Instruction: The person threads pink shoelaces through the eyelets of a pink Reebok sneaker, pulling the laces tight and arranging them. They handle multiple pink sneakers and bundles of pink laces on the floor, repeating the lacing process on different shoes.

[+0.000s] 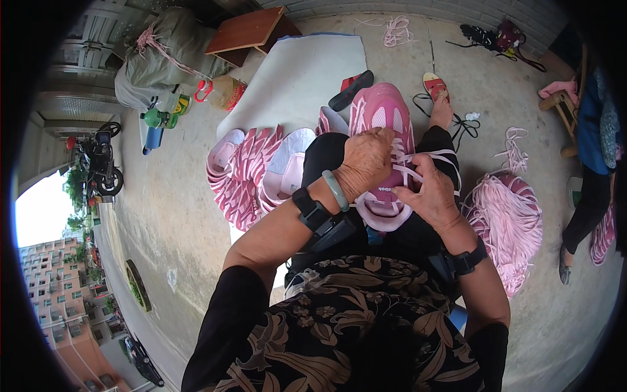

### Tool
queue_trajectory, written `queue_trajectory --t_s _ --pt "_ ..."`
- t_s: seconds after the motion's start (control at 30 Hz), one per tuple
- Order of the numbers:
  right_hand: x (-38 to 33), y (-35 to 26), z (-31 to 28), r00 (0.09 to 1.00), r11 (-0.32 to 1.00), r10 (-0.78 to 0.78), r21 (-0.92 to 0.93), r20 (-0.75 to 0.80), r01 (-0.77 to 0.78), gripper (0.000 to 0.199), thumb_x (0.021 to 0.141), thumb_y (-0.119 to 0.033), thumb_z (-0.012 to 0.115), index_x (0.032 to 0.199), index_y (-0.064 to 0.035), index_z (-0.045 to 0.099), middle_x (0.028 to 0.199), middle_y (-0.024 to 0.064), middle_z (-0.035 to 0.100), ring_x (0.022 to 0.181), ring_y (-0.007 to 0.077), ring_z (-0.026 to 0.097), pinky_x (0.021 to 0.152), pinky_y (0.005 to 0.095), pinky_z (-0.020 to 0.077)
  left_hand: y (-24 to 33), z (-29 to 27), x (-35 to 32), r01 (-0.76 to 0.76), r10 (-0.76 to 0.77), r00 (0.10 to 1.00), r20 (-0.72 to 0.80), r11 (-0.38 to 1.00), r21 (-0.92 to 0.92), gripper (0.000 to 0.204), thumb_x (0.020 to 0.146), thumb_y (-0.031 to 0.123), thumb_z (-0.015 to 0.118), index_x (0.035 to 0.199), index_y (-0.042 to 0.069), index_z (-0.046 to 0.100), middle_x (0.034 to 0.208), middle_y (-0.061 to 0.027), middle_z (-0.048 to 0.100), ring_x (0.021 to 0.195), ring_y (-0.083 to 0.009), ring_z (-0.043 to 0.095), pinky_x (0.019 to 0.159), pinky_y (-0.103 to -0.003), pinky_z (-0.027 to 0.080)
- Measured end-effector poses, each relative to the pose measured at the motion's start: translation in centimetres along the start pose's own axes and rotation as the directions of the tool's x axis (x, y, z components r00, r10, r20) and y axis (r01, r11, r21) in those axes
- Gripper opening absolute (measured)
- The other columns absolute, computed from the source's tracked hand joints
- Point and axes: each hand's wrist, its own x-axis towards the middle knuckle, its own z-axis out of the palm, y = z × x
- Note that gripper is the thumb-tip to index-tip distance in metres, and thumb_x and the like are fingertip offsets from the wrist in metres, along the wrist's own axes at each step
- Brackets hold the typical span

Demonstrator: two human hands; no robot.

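A pink sneaker (382, 101) rests across my lap, toe pointing away from me and heel opening toward me. Over the left side of its lacing my left hand (368, 159) is closed, its fingers curled down; what they grip is hidden. On the right, my right hand (434, 195) has thumb and bent forefinger around a pale pink shoelace (408, 171) above the tongue. More of that lace loops over the back of this hand. Close to my left knee stands a packed row of pink shoes (247, 171), partly overlapping.
At right lies a big bundle of pink laces (501, 219) on more shoes. Ahead are a white sheet (307, 68), a dark slipper (353, 90) and loose laces (397, 31). Bottles (225, 93) and a sack (173, 55) stand far left. Another person's leg (583, 215) shows at right.
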Motion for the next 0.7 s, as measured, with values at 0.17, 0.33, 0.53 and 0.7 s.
queue_trajectory --t_s 0.17,0.33,0.53,0.7 --pt "0.5 0.4 0.1 0.996 0.996 0.077 0.047 0.049 -0.079 0.056 0.06 -0.024 0.076 0.101 -0.0045 0.043 0.081 0.0144 0.062 0.075 0.0309 0.062 0.068 0.0371 0.0486 1.4 -0.5 1.5 -0.159 0.15 0.983 0.105 0.984 0.079 0.018 0.07 0.007 0.055 0.086 0.004 0.05 0.07 -0.0153 0.058 0.071 -0.0324 0.06 0.06 -0.041 0.048" --pt "0.4 0.6 0.1 1.0 0.998 0.028 0.064 0.004 -0.028 0.057 0.059 -0.026 0.077 0.098 -0.0048 0.043 0.081 0.0146 0.062 0.074 0.0313 0.062 0.067 0.0374 0.0484 -1.2 -2.3 0.6 -0.1 0.11 0.982 0.152 0.992 -0.076 0.017 0.074 0.016 0.064 0.085 0.004 0.058 0.071 -0.0141 0.059 0.066 -0.029 0.061 0.058 -0.036 0.048" --pt "0.3 1.3 0.3 1.0 0.999 0.007 0.045 -0.003 -0.007 0.057 0.057 -0.027 0.078 0.097 -0.0049 0.043 0.082 0.0146 0.061 0.074 0.031 0.062 0.066 0.0374 0.0484 -4.1 -2.6 -1.1 0.272 -0.039 0.915 0.402 0.794 -0.543 0.009 0.081 0.002 0.063 0.089 0.001 0.062 0.076 -0.0011 0.058 0.074 -0.0065 0.055 0.066 -0.022 0.045" --pt "0.4 1.0 -0.2 0.999 0.996 0.037 0.082 0.031 -0.039 0.058 0.058 -0.028 0.078 0.098 -0.005 0.043 0.082 0.0138 0.061 0.074 0.0305 0.062 0.066 0.0367 0.0483 -5.2 -1.9 -1.4 0.339 -0.061 0.909 0.413 0.686 -0.644 0.007 0.08 0.0 0.063 0.087 -0.001 0.062 0.076 -0.0009 0.059 0.074 -0.0071 0.055 0.068 -0.021 0.046"
